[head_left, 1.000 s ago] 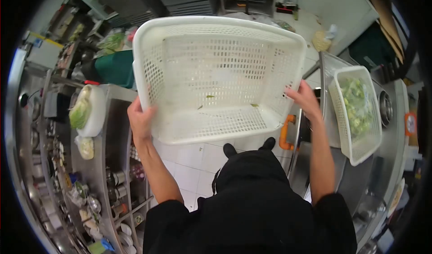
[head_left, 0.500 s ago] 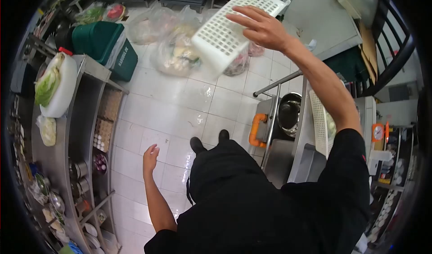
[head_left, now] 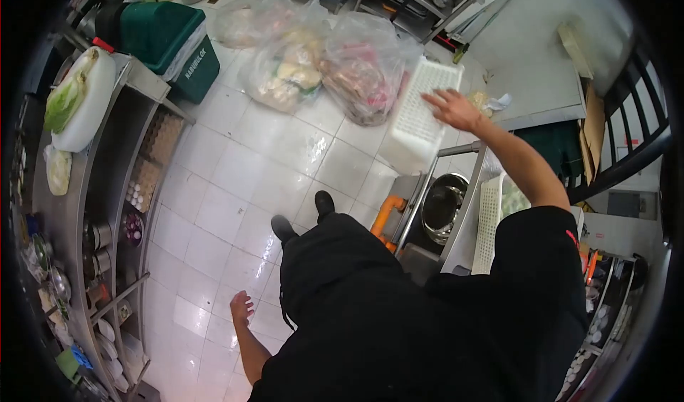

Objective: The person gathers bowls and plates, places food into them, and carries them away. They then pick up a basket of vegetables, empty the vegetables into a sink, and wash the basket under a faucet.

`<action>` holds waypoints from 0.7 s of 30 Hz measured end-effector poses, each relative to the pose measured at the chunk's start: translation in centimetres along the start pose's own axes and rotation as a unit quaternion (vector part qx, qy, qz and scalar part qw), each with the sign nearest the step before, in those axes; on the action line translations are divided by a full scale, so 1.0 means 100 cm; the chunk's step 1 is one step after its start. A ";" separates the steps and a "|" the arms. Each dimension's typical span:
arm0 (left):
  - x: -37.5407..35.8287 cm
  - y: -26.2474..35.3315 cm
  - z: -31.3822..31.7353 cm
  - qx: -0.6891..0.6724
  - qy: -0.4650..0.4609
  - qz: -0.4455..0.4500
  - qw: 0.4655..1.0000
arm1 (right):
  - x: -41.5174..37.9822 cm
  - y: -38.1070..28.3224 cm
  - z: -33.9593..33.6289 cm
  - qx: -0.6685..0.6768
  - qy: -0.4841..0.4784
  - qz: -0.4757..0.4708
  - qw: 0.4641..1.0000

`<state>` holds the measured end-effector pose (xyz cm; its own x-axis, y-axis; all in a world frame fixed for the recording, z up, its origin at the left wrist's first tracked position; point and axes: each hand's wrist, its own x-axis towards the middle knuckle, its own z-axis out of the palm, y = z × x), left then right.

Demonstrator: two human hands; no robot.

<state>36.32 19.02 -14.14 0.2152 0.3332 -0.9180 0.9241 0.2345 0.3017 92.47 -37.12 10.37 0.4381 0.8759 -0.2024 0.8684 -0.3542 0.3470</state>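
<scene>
A white plastic basket [head_left: 413,128] with a perforated base hangs tilted on its side between the clear bags and the sink's end. My right hand [head_left: 456,110] is shut on this basket, its fingers spread over the slotted face and the thumb hidden. My left hand [head_left: 242,308] hangs low over the tiled floor, open with loosely curled fingers and holding nothing. Close below the right forearm, a second white basket [head_left: 487,224] with pale green contents stands by the sink.
Full clear plastic bags [head_left: 363,74] lie on the floor ahead. A green bin [head_left: 196,67] stands beside the steel shelf unit [head_left: 107,131] on the left. A metal pot [head_left: 443,210] sits by the orange pipe [head_left: 386,217]. The floor tiles [head_left: 285,145] look wet.
My right hand has lowered the white basket and moved it to the right, toward the sink's end. My left hand has dropped nearer my body. The view has shifted a little.
</scene>
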 end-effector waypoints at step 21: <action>-0.049 0.114 0.106 -0.044 0.047 0.116 0.991 | 0.136 0.047 -0.030 0.200 0.057 0.291 0.934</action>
<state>49.12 10.40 -8.98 0.3850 0.4701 -0.7942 0.8210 0.2186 0.5274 101.84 -25.88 11.96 0.8554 0.5175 0.0206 0.5177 -0.8555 -0.0067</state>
